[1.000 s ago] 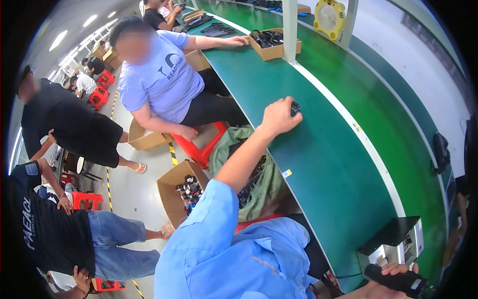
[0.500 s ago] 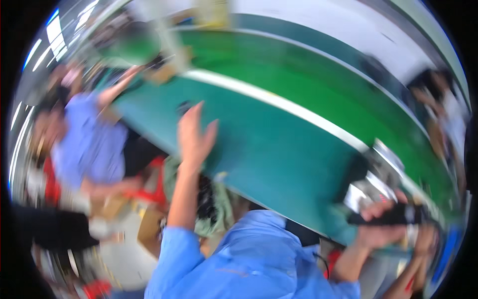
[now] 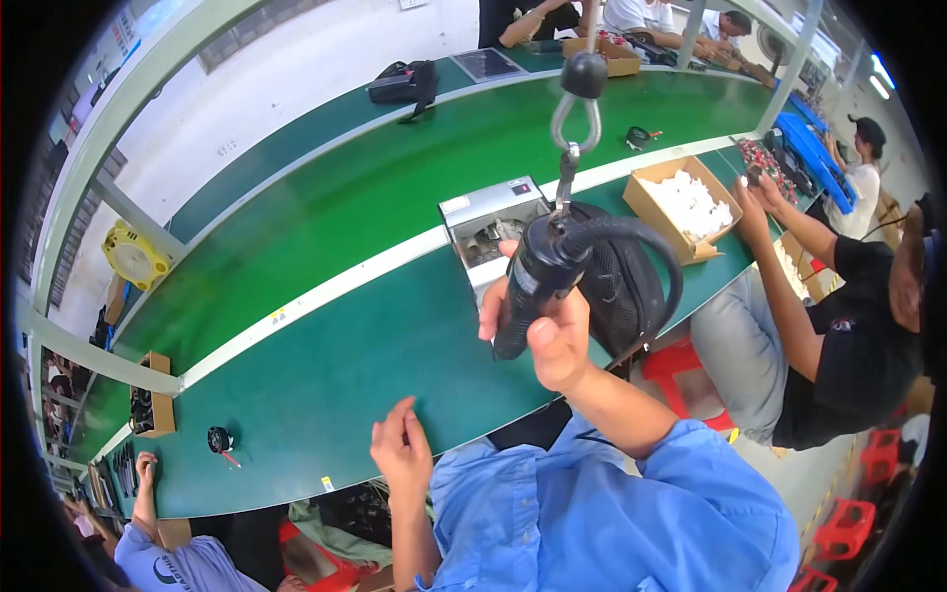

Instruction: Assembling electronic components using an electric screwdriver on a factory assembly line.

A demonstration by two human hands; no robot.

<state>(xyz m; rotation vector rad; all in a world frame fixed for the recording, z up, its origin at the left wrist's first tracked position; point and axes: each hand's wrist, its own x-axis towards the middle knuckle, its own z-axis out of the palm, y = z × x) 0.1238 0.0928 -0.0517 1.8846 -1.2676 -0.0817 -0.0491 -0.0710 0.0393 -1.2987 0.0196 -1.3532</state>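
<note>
A black cylindrical corded tool [image 3: 533, 271] is grasped by the right hand [image 3: 561, 347], one o'clock from the released left hand [image 3: 401, 450].

My left fingers [image 3: 400, 422], on the round black part [image 3: 218, 439] a second ago, have drawn back to the tabletop [image 3: 316, 395]'s near edge; my view has swung right, bringing the black tool [image 3: 533, 276] to centre.

Yellow fan-like unit [image 3: 136, 255] far left, beside a frame post. Open cardboard box of black parts [image 3: 164, 409] below it. Black bag [image 3: 402, 87] on far ledge, dark flat panel [image 3: 488, 65] to its right. Right side: cardboard box of white pieces [image 3: 659, 219], co-worker in black top [image 3: 850, 345], red stools [image 3: 845, 528] behind.
</note>
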